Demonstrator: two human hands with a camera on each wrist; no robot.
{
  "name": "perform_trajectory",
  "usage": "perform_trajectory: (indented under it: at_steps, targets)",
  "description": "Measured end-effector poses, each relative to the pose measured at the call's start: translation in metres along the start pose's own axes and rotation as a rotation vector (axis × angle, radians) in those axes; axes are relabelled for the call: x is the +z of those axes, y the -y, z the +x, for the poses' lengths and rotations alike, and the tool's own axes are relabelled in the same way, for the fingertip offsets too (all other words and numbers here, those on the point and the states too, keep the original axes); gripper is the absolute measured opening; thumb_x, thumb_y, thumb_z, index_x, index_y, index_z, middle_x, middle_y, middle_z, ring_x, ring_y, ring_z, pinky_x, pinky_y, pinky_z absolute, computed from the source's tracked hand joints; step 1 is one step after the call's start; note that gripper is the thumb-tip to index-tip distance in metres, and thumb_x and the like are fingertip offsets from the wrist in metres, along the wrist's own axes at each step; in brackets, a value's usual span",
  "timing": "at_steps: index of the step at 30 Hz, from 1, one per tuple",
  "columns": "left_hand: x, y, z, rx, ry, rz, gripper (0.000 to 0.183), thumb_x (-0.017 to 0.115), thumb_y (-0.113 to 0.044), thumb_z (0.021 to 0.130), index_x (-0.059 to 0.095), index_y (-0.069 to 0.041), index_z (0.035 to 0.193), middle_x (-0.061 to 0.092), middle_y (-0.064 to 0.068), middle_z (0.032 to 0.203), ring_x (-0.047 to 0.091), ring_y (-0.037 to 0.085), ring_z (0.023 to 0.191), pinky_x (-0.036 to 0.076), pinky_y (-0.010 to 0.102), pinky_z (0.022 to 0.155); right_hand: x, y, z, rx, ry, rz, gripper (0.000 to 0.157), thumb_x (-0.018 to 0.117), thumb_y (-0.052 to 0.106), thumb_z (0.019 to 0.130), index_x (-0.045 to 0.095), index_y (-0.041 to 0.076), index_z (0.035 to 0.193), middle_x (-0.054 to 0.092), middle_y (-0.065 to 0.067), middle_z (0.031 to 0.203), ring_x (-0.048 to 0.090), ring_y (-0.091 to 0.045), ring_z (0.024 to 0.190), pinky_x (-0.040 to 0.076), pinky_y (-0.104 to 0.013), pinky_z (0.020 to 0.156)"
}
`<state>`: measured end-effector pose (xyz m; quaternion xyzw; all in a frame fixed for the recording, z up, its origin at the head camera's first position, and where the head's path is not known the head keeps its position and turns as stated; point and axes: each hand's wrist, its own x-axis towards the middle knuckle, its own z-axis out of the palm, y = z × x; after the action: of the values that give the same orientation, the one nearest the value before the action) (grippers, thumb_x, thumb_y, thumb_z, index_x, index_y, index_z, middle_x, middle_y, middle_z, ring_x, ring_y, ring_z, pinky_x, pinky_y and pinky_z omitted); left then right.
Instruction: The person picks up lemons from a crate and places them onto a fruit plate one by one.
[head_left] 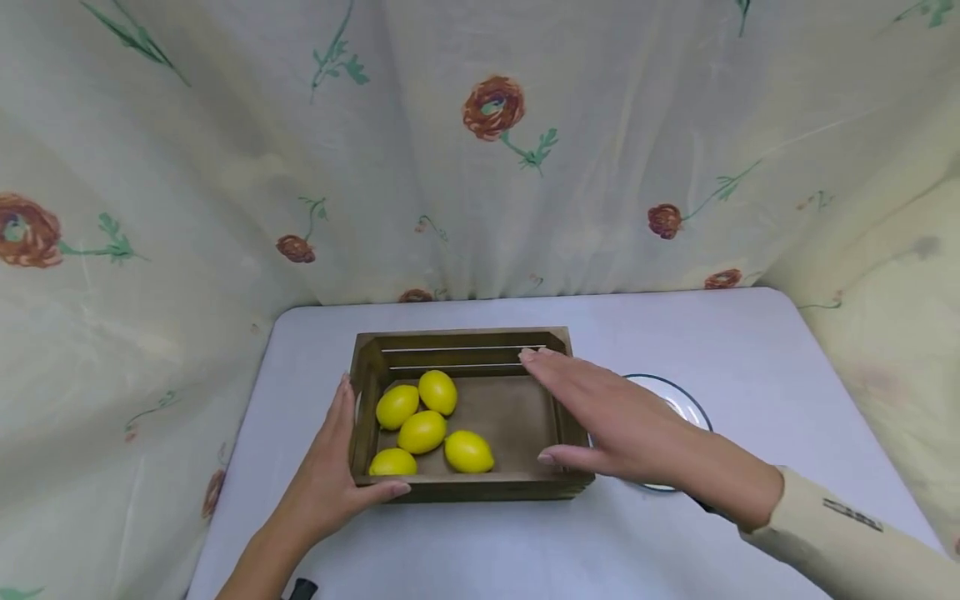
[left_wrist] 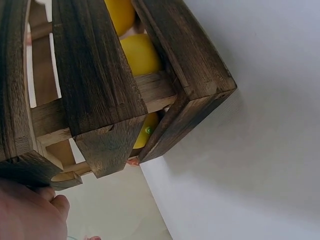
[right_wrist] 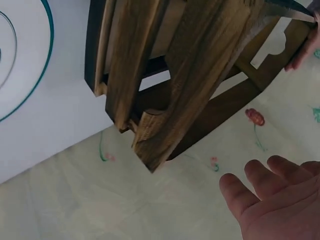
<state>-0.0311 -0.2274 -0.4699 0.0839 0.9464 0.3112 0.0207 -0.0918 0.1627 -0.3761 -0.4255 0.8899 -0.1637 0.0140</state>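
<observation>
Head: crate (head_left: pixel 521 425) nr worktop (head_left: pixel 757 358) back edge, w/ 5 lemons (head_left: pixel 422 432), mostly left; plate (head_left: pixel 687 406) right. L hand (head_left: pixel 330 462) straight-fingered along left wall; R hand (head_left: pixel 611 417) wide, empty. Best, I judge: support both ends, keep level.
L wrist: lemons behind slats (left_wrist: pixel 95 65).
R wrist: R hand apart from crate.

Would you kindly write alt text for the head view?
A wooden crate holds five lemons, a person's left hand at its left end, the open right hand near its right. A dark-rimmed plate lies partly hidden on the pale table.
</observation>
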Motion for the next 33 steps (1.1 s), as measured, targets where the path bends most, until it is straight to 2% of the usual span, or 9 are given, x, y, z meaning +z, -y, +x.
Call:
perform_trajectory:
  at_steps: [8, 16, 21, 27, 33]
  targets:
    - [0.000, 0.004, -0.003, -0.010, -0.025, -0.014, 0.145, 0.086, -0.070, 0.072, -0.008, -0.017, 0.168, -0.008, 0.006, 0.176, 0.013, 0.042, 0.158, 0.026, 0.068, 0.119, 0.003, 0.002, 0.045, -0.124, 0.104, -0.030, 0.108, 0.086, 0.049, 0.085, 0.027, 0.012, 0.167, 0.026, -0.006, 0.172, 0.032, -0.028, 0.154, 0.036, -0.050, 0.120]
    - [0.003, 0.003, 0.000, 0.002, -0.022, -0.038, 0.145, 0.086, -0.071, 0.072, -0.010, -0.019, 0.168, -0.010, 0.002, 0.175, 0.012, 0.041, 0.158, 0.026, 0.067, 0.119, 0.011, 0.009, 0.084, -0.173, 0.229, -0.100, 0.107, 0.090, 0.047, 0.082, 0.031, 0.015, 0.166, 0.027, -0.009, 0.171, 0.043, -0.029, 0.148, 0.046, -0.047, 0.113]
    - [0.002, 0.004, 0.000, 0.001, -0.023, -0.040, 0.145, 0.086, -0.070, 0.072, -0.010, -0.019, 0.168, -0.009, 0.003, 0.175, 0.013, 0.040, 0.158, 0.026, 0.067, 0.119, 0.029, 0.015, 0.106, -0.167, 0.325, -0.127, 0.104, 0.088, 0.048, 0.084, 0.031, 0.020, 0.166, 0.031, -0.007, 0.169, 0.044, -0.026, 0.147, 0.050, -0.042, 0.109]
    - [0.000, 0.003, 0.000, 0.002, -0.015, -0.023, 0.143, 0.084, -0.071, 0.074, -0.008, -0.017, 0.168, -0.009, 0.003, 0.175, 0.015, 0.041, 0.158, 0.028, 0.066, 0.119, 0.053, 0.025, 0.126, -0.136, 0.482, -0.141, 0.103, 0.091, 0.045, 0.082, 0.035, 0.022, 0.165, 0.039, -0.005, 0.166, 0.049, -0.023, 0.143, 0.051, -0.039, 0.108]
    - [0.000, 0.004, 0.000, 0.014, -0.026, 0.020, 0.141, 0.083, -0.072, 0.074, -0.005, -0.015, 0.169, -0.007, 0.004, 0.176, 0.019, 0.041, 0.157, 0.031, 0.066, 0.117, 0.074, 0.034, 0.140, -0.129, 0.554, -0.160, 0.094, 0.091, 0.041, 0.083, 0.043, 0.025, 0.161, 0.048, -0.001, 0.159, 0.056, -0.020, 0.134, 0.054, -0.038, 0.103]
